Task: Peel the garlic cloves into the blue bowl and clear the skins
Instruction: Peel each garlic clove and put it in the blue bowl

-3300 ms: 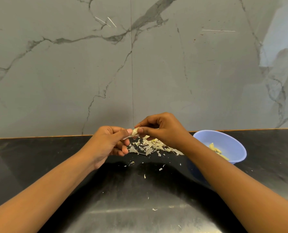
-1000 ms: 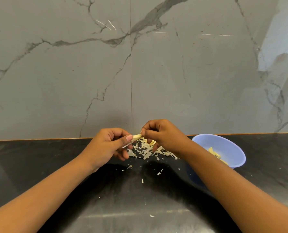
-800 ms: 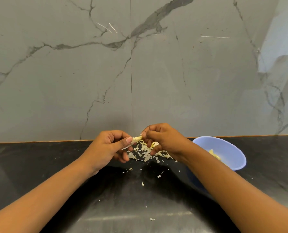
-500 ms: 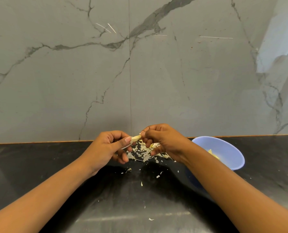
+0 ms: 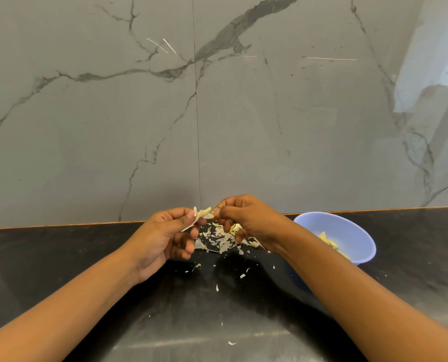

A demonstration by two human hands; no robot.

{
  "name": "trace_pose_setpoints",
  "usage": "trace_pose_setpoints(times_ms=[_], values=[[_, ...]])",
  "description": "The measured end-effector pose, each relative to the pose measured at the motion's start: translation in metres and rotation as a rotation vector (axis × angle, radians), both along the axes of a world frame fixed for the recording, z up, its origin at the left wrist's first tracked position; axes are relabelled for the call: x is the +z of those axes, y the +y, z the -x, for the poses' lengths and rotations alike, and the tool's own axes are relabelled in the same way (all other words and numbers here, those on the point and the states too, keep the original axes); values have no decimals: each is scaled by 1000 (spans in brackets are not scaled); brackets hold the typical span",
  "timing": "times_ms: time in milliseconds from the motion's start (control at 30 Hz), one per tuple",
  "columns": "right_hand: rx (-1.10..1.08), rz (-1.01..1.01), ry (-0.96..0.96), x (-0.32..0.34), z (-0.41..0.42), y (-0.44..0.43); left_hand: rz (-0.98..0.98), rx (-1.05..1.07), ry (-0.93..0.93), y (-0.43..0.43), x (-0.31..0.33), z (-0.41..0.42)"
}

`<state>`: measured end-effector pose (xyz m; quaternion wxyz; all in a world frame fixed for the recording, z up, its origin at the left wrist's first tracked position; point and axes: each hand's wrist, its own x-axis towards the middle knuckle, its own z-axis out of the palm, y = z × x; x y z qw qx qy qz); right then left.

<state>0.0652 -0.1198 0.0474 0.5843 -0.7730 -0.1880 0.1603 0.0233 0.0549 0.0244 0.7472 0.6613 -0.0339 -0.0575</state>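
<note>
1. Left hand [image 5: 162, 239] and right hand [image 5: 246, 218] meet above the back of the counter. Both pinch one pale yellow garlic clove [image 5: 206, 212] with thumb and forefinger tips; the other fingers are curled loosely underneath. A white papery skin flap [image 5: 193, 220] hangs off the clove at the left thumb.
2. Edges: round blue plastic bowl [image 5: 358, 231] at 3 o'clock of the hands, just beside the right forearm and near the wall joint. A few peeled yellow cloves [image 5: 331, 242] lie inside.
3. Heap of white garlic skins [image 5: 222, 237] on the counter at 6 o'clock of the clove, under the hands. Loose flakes [image 5: 232, 343] trail on toward 6 o'clock.
4. Room: dark counter runs wide to 9 o'clock of the left hand, and a shorter stretch to 3 o'clock past the bowl. Both forearms cross it from the lower corners.
5. Surface: glossy black stone counter [image 5: 61, 257], glare band at 6 o'clock. Grey veined marble wall [image 5: 113, 126] at 12 o'clock, with a vertical seam above the hands and a thin orange strip at the joint.
</note>
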Motion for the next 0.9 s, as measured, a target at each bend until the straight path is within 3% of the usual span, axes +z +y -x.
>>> trace_pose_setpoints(times_ms=[400,633,900], values=[[4,17,-38,1,4,5,23,59,57,-2,0,0],[-22,-84,5,3,2,1,-217,89,-31,-4,0,1],[-9,-38,5,1,0,-1,-61,136,-39,-2,4,0]])
